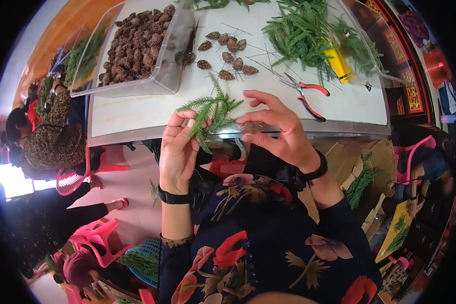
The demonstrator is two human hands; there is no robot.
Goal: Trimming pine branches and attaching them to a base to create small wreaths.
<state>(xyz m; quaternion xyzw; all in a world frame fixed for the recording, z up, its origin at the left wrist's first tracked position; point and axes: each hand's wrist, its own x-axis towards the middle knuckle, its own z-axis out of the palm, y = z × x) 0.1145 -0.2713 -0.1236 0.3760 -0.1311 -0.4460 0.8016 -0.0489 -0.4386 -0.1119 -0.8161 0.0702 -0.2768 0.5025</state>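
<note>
Over the table's near edge, my left hand pinches a green artificial pine sprig between thumb and fingers. Just right of the sprig, my right hand has its thumb and index finger closed on a small brown pine cone, which is blurred. Its upper fingers are curled and raised. Further back on the white table, several loose pine cones with thin wire stems lie in a group. A pair of pliers with red and black handles lies half open to the right of my right hand.
A clear plastic bin full of pine cones stands at the back left. Green sprigs are heaped at the back right beside a yellow package. A cardboard box stands below the table at right. Other people sit at both sides.
</note>
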